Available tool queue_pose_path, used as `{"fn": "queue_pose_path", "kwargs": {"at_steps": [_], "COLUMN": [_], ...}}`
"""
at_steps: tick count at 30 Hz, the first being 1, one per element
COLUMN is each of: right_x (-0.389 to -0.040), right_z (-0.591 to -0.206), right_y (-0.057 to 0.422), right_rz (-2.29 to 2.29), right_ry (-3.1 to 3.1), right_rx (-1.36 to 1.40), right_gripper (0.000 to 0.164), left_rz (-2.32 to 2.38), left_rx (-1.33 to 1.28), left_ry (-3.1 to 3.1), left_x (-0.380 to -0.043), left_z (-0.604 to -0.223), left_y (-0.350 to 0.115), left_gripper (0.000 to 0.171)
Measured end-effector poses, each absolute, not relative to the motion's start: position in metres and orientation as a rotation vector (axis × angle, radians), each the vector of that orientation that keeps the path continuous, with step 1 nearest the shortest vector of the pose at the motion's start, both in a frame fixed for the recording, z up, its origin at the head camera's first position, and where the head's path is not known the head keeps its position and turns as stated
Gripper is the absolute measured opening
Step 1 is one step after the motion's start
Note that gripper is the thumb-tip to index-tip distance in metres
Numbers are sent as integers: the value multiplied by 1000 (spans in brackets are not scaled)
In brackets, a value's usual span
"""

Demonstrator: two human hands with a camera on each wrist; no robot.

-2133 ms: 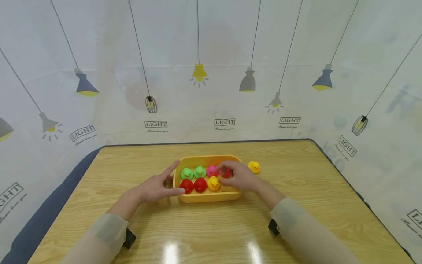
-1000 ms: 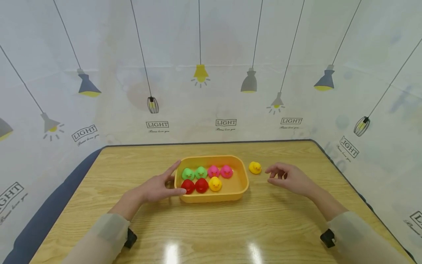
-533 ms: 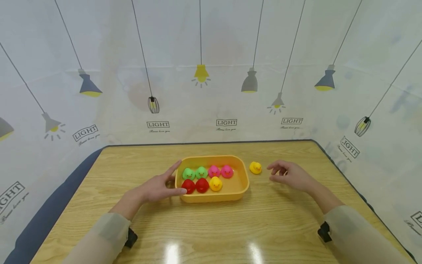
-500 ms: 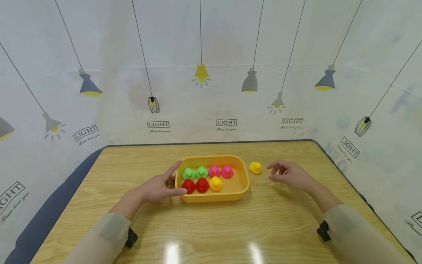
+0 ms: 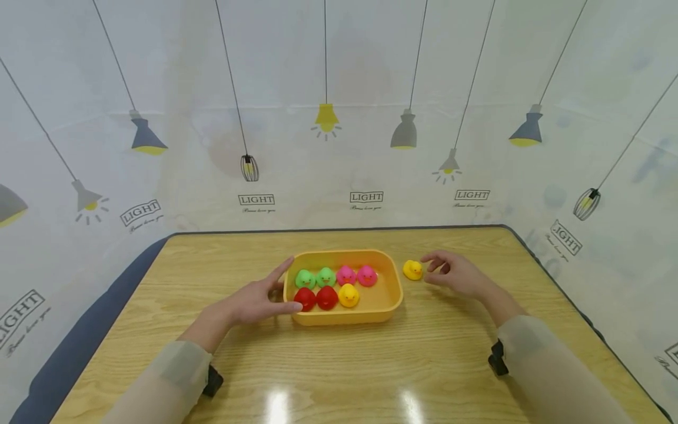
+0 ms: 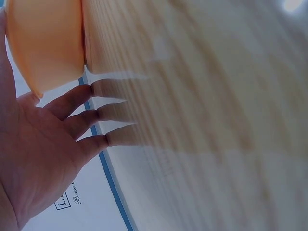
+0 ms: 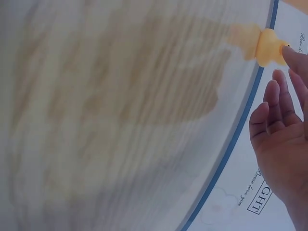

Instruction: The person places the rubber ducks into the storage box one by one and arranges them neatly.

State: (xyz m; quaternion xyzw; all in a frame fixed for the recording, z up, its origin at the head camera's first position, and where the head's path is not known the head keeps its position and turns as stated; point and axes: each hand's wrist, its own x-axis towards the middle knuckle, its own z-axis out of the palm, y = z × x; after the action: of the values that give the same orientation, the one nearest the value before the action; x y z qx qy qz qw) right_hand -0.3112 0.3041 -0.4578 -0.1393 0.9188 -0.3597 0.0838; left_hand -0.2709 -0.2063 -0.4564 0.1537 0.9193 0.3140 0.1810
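Observation:
In the head view, a yellow-orange plastic box (image 5: 384,297) holds rubber ducks in two rows. Behind are two green ducks (image 5: 325,277) and two pink ones (image 5: 366,275); in front are two red ones (image 5: 326,298) and a yellow one (image 5: 348,295). My left hand (image 5: 256,301) rests at the box's left end, index finger and thumb spread along its rim. Its other fingers extend down to the table in the left wrist view. Another yellow duck (image 5: 412,270) stands on the table right of the box. My right hand (image 5: 455,274) is beside it, fingertips close to it and nothing held.
The wooden table (image 5: 339,365) has a dark edge along its back and sides. Behind it hangs a pale cloth (image 5: 296,76) printed with lamps. Inside the box, the front right corner shows bare floor.
My right hand has let go of a pink duck in the box, moved out to the right, then come back left toward the loose yellow duck. My left hand stays at the box.

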Motion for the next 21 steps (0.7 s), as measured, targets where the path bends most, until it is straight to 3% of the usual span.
{"fn": "queue_pose_path", "kwargs": {"at_steps": [21], "right_x": [-325], "right_z": [-466], "right_y": [288], "right_rz": [-1076], "right_ry": [2757], "right_rx": [-371], "right_gripper": [40], "left_rz": [894], "left_rx": [434], "left_ry": [2596], "left_x": [-271], "left_z": [-457], "left_y": [-206], "left_gripper": [115]}}
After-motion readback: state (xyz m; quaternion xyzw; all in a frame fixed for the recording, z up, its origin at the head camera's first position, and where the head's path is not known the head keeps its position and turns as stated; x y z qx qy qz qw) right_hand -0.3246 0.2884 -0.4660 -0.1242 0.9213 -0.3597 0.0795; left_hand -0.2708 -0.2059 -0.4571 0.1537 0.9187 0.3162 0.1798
